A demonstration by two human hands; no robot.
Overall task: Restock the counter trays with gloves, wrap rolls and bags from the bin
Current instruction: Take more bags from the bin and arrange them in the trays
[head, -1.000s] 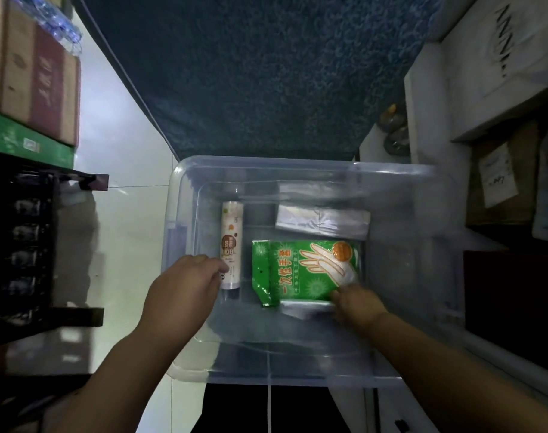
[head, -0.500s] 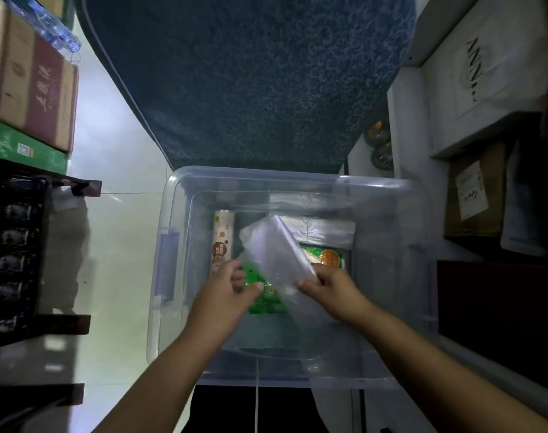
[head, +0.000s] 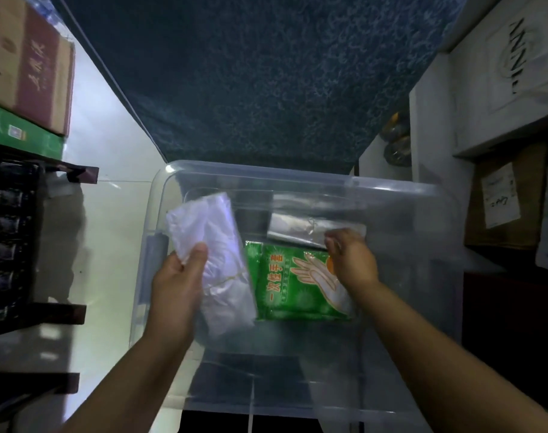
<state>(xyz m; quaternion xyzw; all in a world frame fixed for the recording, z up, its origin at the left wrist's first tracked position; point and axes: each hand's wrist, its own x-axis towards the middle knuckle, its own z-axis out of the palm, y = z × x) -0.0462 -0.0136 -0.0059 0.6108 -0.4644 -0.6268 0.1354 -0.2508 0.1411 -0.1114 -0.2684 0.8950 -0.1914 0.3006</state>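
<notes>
Left hand (head: 175, 285) now alone grips clear bag pack (head: 210, 260); right hand (head: 350, 260) released it, pinching silver pack (head: 297, 229).

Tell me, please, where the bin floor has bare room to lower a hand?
Bare floor lies right of the green glove pack, toward the clear bin wall, and along the near wall. Crowded: left side, where the left hand holds the bag bundle; right hand reaches the clear packet.

green glove pack (head: 297, 282) reads "一次性手套"; white box (head: 513, 57) reads "anna".
</notes>
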